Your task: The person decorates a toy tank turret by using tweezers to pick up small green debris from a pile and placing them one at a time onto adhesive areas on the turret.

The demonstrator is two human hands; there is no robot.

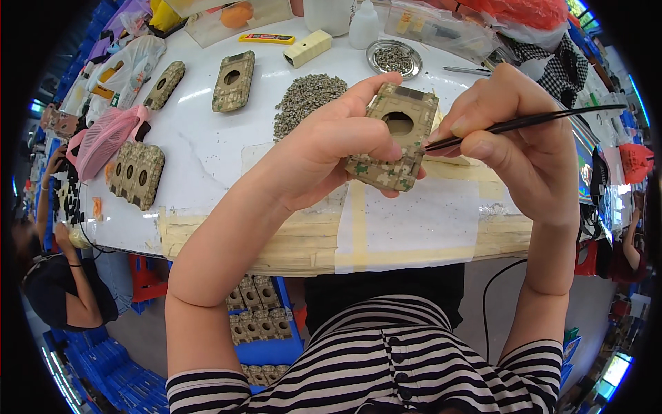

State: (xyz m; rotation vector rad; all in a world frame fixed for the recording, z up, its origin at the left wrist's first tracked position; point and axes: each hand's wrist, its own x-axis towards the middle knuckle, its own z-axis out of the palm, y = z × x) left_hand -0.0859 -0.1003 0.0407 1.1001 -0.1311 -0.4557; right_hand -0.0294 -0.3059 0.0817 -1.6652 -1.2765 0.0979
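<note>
A camouflage-painted toy tank hull (412, 143) with a round hole in its top is tilted up in my left hand (317, 152), above the front of the table. My left fingers and thumb are closed around its left side and edges. With my right hand (534, 138) I pinch a pair of slim black tweezers (558, 115), their tips against the hull's right side. Whether anything small sits between those tips is too fine to make out. Left of the hull lies a pile of tiny grey-brown parts (310, 100), partly behind my left hand.
More camouflage hulls (233, 81) lie on the table's left, beside a pink mesh item (110, 141). At the back stand a metal dish (418, 61) of small parts and a white bottle (364, 27). Below the table, a blue crate (293, 324) holds several hulls. Another person (72, 290) works at left.
</note>
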